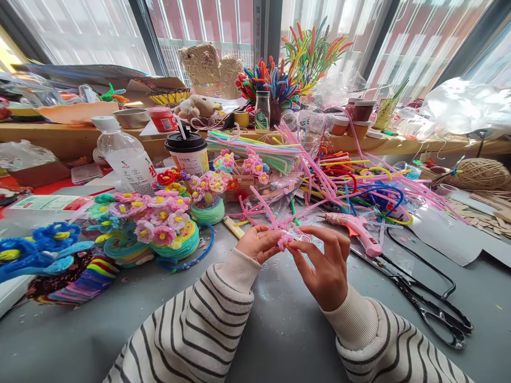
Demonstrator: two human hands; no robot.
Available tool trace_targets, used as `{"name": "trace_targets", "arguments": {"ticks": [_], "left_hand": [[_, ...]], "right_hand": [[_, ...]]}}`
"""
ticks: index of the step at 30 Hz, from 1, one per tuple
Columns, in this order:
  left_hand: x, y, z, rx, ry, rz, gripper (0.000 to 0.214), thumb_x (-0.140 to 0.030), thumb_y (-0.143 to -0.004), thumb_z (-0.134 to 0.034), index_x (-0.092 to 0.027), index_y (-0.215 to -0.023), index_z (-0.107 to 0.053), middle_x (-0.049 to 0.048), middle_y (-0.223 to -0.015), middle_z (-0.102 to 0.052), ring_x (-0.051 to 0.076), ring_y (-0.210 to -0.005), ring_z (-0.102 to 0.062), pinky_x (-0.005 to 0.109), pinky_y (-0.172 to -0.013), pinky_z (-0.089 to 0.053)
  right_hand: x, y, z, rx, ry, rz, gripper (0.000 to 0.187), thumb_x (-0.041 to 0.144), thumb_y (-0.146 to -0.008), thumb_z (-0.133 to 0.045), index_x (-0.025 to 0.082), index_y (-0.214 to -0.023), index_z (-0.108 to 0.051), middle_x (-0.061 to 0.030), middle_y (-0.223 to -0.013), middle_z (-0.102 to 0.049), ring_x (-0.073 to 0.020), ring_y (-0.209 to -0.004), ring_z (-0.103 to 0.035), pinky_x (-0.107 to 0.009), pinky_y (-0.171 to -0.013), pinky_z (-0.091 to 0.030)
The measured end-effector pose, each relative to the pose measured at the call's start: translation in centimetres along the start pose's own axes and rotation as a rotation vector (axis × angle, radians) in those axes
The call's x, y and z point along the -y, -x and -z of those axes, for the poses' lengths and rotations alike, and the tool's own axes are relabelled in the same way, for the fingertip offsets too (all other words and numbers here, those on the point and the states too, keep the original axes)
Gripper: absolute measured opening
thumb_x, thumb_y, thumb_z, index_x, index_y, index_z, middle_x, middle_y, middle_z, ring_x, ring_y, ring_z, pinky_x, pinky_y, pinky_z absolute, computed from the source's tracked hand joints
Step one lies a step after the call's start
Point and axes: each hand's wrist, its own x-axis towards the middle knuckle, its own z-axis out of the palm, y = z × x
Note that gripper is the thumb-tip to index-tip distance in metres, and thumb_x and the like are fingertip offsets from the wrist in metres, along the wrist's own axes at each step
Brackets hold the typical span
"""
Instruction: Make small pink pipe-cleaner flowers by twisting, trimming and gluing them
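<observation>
Between my two hands, above the grey table, is a small pink pipe-cleaner flower (285, 242). My left hand (261, 243) pinches it from the left, thumb and fingers closed together. A straight pink pipe cleaner (265, 207) sticks up and away just behind the left fingers; whether it joins the flower I cannot tell. My right hand (323, 260) has its thumb and a fingertip closed on the flower's right edge, while its other fingers are bent and raised. Behind the fingers lie more loose pink pipe cleaners (247, 213).
A pink glue gun (361, 232) and black scissors (435, 308) lie to the right. Flower pots made of pipe cleaners (175, 242) stand left, by a lidded cup (187, 151) and a plastic bottle (125, 159). Bundled pipe cleaners (255, 149) fill the back; a twine ball (483, 173) sits far right.
</observation>
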Motion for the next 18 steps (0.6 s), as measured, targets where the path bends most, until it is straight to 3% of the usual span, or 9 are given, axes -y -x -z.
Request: {"name": "trace_targets", "arguments": {"ticks": [18], "left_hand": [[0.12, 0.01, 0.12, -0.013, 0.036, 0.021, 0.026, -0.004, -0.063, -0.058, -0.015, -0.071, -0.036, 0.0000, -0.064, -0.058, 0.008, -0.052, -0.058, 0.018, -0.051, -0.049]], "right_hand": [[0.16, -0.08, 0.08, -0.003, 0.008, -0.016, 0.010, 0.019, -0.068, -0.058, 0.024, -0.075, -0.060, -0.0023, -0.091, -0.052, -0.0184, -0.086, -0.043, -0.033, -0.076, -0.036]]}}
